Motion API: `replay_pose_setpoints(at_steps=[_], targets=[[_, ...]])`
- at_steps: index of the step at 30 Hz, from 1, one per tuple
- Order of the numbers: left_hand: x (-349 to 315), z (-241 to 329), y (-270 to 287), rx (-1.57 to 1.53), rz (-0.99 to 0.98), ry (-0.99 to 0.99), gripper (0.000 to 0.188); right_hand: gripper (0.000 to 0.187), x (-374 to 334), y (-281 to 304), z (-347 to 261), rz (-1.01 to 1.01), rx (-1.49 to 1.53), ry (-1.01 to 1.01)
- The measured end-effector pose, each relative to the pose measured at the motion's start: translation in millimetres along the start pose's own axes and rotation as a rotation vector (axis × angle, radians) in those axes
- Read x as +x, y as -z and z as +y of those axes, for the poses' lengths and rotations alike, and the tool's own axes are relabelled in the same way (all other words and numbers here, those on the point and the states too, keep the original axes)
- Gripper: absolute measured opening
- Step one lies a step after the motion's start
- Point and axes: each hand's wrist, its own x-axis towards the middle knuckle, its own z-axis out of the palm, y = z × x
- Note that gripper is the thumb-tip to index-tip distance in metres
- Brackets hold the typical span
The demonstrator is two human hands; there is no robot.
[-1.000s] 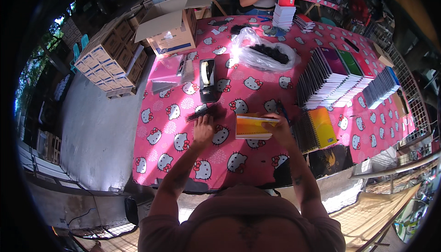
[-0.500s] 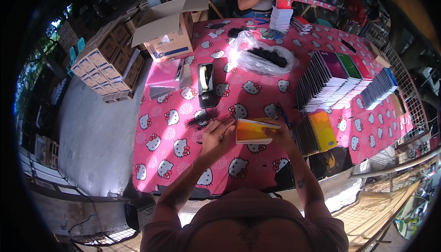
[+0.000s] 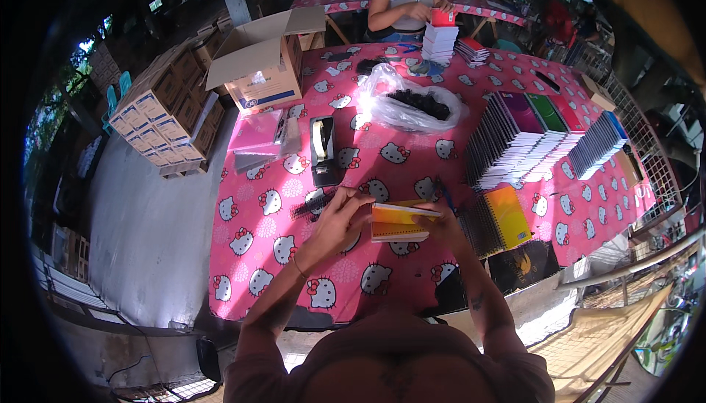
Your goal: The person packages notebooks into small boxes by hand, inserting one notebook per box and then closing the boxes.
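A small yellow-orange notebook (image 3: 399, 228), with a row of holes along its near edge, is held low over the table in front of me. My right hand (image 3: 446, 228) grips its right end, thumb on top. At the left end, my left hand (image 3: 340, 220) has its fingers bent and the fingertips and thumb at the notebook's edge. Black spiral binding coils (image 3: 310, 207) lie beside my left hand, partly behind it. To the right of my right hand, yellow spiral notebooks (image 3: 509, 215) lie fanned over one another. A dark blue tool (image 3: 444, 193), partly hidden, lies just beyond that hand.
A tape dispenser (image 3: 324, 154), clear plastic sleeves (image 3: 257, 134), an open carton (image 3: 265, 79) and a plastic bag of black coils (image 3: 419, 105) stand farther back. Tall spiral notebook stacks (image 3: 515, 142) occupy the right. Across the table, another person (image 3: 403, 6) handles a red-covered stack (image 3: 440, 39).
My left hand has gone from lying flatter beside the notebook to bent fingers raised at its left end. The notebook's near edge has tilted slightly. The whole view has shifted a little.
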Motion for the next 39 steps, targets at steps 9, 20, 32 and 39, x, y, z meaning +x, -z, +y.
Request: replay_pose_setpoints(at_steps=[9,20,32,39], targets=[[22.4,12.3,26.2,0.106,-0.211,-0.082,0.022,0.028,-7.2,-8.6,-24.8,-0.02,-0.042,0.116],[3.3,35.9,-12.6,0.74,-0.047,-0.132,0.08,0.032,-25.3,-28.5,-52.2,0.144,0.006,0.223],[-23.7,45.2,-26.0,0.607,-0.083,-0.151,0.076,0.032,-38.7,-46.4,-79.3,0.173,0.206,0.105],[-24.4,41.3,-24.4,0.717,-0.127,-0.223,0.088,0.032,-36.1,-36.8,-84.3,0.118,0.103,0.125]])
